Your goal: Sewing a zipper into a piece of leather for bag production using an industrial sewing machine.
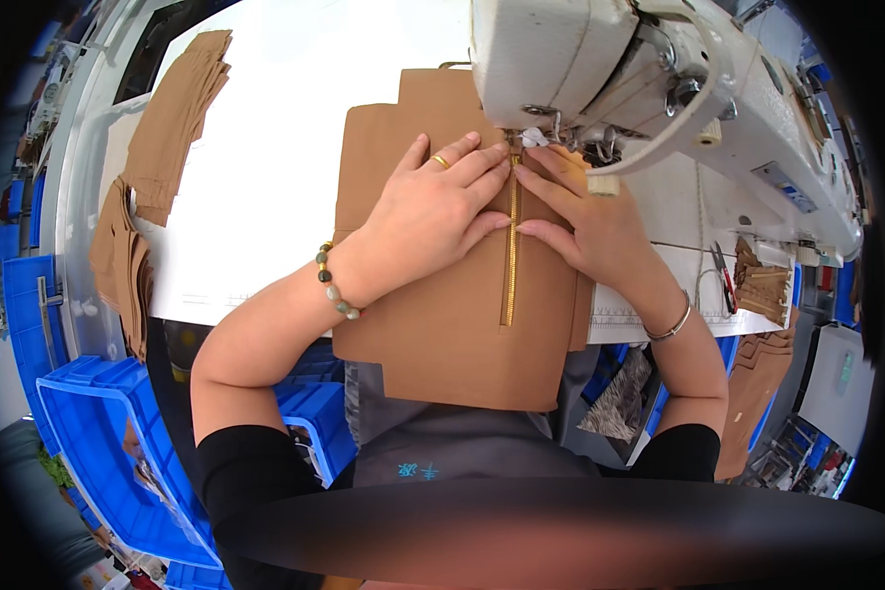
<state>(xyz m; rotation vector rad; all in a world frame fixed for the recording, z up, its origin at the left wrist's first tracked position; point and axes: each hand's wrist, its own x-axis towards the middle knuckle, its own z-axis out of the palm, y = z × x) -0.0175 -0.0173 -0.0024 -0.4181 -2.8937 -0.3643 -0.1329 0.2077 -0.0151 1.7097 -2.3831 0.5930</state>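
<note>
White tabletop (265, 187) spreads out to the left of the sewing machine (649, 88), bright and bare where no cloth lies on it. Stacks of tan cut pieces (172, 123) sit along its far left edge, well apart from the machine. Below the table's near edge, blue plastic bins (98, 433) stand on the floor; something lies in the nearest one, but I cannot tell what. To the right of the machine's base, a small pile of brown zipper strips (762, 285) rests on the table.

Tan fabric (442, 324) lies flat in front of the machine, its lower part hanging over the table edge toward my lap, with a gold zipper (511, 246) running up to the needle. My left hand (433, 211) lies spread and pressed flat on the fabric just left of the zipper. My right hand (585, 211) presses flat too, fingers extended, just right of it.
</note>
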